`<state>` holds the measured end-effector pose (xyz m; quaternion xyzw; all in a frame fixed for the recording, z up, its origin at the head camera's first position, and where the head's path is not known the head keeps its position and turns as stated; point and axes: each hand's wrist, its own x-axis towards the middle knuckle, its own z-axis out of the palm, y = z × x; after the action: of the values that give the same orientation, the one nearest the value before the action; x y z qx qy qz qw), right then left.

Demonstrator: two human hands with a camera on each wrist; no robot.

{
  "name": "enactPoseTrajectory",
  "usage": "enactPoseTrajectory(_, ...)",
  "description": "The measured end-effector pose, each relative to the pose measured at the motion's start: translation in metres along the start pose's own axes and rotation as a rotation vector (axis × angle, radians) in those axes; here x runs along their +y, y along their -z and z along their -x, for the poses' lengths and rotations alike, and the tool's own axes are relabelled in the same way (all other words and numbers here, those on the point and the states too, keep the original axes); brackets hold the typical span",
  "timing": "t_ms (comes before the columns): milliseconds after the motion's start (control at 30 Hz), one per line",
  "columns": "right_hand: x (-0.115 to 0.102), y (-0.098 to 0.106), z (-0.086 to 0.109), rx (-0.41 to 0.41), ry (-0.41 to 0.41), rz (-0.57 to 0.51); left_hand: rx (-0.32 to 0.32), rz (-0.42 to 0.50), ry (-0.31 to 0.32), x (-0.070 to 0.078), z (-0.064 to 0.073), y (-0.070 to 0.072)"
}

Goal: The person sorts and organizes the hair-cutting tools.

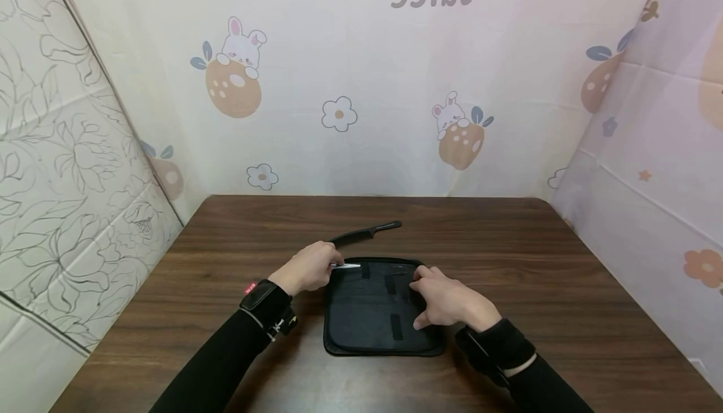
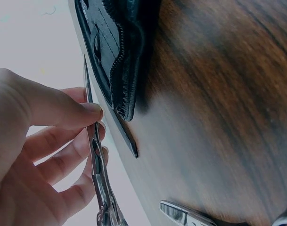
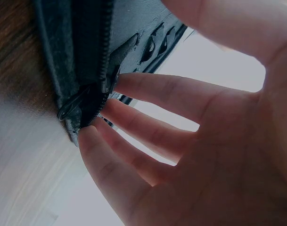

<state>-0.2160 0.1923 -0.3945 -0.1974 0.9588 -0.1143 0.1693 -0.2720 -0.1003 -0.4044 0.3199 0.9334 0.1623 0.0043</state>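
My left hand [image 1: 313, 265] pinches a slim pair of silver scissors [image 2: 100, 174] between thumb and fingers, the blades pointing right over the far left corner of a black zip case [image 1: 364, 319]. The case lies unzipped and flat on the table, with loops and dark strips inside. At its right side, my right hand [image 1: 452, 300] rests its fairly straight fingertips on the zipped edge near a corner, the thumb spread apart. Behind the case is a black comb [image 1: 361, 235] with a handle, partly hidden by the left hand.
A second metal tool with fine teeth, like thinning scissors [image 2: 178, 213], lies on the brown wooden table [image 1: 508, 243] in the left wrist view. Patterned curtains [image 1: 361, 149] stand behind and at both sides of the table.
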Motion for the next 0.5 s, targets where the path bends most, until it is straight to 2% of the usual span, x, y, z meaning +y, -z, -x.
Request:
enactPoseTrajectory(233,-0.0003,-0.0008,0.0011,0.004,0.002,-0.003,-0.017,-0.007,0.019,0.0001,-0.002,-0.002)
enactPoseTrajectory(500,-0.0008,-0.0014,0.0019,0.004,-0.008,-0.005,-0.023,-0.024,0.006,0.0026,-0.003,-0.0054)
